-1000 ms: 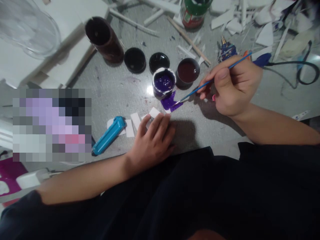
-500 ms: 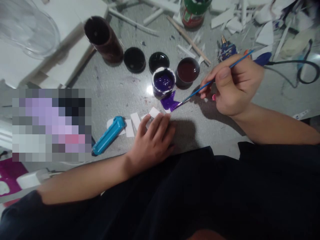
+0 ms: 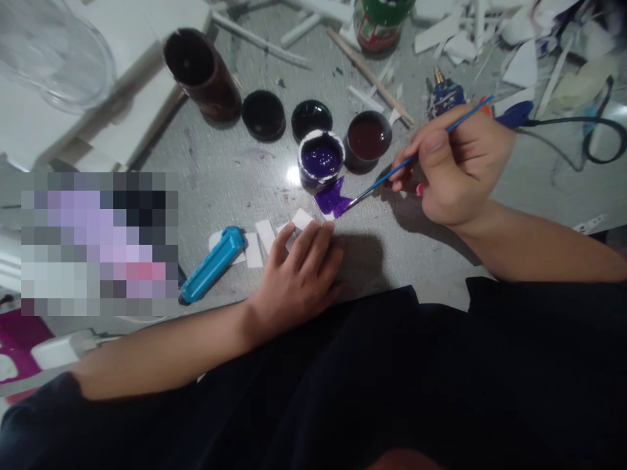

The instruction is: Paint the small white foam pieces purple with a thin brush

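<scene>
Purple coat in progress: right hand (image 3: pixel 460 171) pinches thin blue paintbrush (image 3: pixel 416 155), tip on purple-painted piece (image 3: pixel 331 198) just beside purple paint pot (image 3: pixel 321 160), left hand (image 3: pixel 300 277) grips white piece (image 3: pixel 302 219) near it; next stroke likely needs steady tip inside edges.

This is a hobby craft workspace. The grey table (image 3: pixel 220 176) is littered with white offcuts (image 3: pixel 519 65) and a wooden stick (image 3: pixel 369 77). Open paint pots (image 3: pixel 321 158) stand among their lids (image 3: pixel 263 115), near a blue craft knife (image 3: pixel 213 263).
</scene>
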The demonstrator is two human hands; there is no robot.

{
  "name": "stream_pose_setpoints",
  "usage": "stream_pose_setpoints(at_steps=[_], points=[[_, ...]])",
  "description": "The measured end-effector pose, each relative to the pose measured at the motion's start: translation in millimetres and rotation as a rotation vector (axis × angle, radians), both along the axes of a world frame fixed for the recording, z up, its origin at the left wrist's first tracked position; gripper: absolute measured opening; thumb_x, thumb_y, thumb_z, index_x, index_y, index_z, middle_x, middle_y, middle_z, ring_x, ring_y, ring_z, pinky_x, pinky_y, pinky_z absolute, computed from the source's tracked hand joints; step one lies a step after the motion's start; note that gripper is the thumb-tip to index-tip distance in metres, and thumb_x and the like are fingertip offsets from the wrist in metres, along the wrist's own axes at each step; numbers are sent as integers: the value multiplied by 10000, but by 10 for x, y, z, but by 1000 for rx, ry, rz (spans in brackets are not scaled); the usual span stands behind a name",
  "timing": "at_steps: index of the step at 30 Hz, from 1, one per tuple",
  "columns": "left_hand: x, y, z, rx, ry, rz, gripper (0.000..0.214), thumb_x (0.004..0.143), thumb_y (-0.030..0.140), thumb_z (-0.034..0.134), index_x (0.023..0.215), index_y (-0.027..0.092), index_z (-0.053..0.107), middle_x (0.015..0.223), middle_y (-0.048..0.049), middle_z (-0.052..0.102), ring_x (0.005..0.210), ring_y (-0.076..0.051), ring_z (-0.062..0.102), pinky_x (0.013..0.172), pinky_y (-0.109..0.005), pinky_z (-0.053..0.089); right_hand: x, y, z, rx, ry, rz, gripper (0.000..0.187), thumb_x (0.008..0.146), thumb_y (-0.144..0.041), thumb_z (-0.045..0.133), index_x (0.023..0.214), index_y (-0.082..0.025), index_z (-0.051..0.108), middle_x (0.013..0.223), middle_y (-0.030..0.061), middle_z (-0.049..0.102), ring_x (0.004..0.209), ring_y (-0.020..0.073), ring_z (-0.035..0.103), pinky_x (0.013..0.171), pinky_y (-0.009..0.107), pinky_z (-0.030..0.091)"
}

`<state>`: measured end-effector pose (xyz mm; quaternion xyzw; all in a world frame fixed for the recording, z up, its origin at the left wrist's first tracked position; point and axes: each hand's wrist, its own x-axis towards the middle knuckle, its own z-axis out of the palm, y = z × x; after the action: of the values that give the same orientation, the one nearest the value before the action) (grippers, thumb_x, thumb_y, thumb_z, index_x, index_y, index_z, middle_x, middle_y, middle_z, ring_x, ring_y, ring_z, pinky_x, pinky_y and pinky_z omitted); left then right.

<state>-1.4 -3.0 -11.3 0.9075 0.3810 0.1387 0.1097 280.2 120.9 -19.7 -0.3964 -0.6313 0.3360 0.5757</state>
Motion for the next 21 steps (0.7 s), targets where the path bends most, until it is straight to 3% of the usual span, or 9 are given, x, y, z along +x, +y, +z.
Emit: stream_pose_setpoints(at_steps=[6, 14, 21], points=[[14, 9, 7, 86, 20, -3, 554, 1113, 487, 754, 1549, 147, 782, 1660, -239, 776, 1541, -427, 724, 1335, -609, 527, -3, -3, -3, -38, 66, -24, 450, 1116, -607, 842, 905, -211, 801, 722, -44, 745, 513, 77, 717, 422, 170, 520], [18, 17, 19, 88, 9, 1, 530, 1108, 476, 749, 1528, 154, 784, 1652, -235, 782, 1534, -417, 734, 1329, -597, 538, -21, 2, -12, 8, 37, -2, 460, 1140, -599, 813, 909, -201, 803, 713, -33, 756, 512, 71, 705, 421, 158, 483], [20, 15, 6, 84, 20, -5, 539, 1119, 484, 749, 1542, 151, 779, 1672, -236, 770, 1546, -426, 724, 1329, -615, 533, -40, -20, 18, -70, 26, -29, 448, 1115, -629, 836, 917, -228, 814, 742, -31, 772, 527, 99, 729, 402, 205, 510]])
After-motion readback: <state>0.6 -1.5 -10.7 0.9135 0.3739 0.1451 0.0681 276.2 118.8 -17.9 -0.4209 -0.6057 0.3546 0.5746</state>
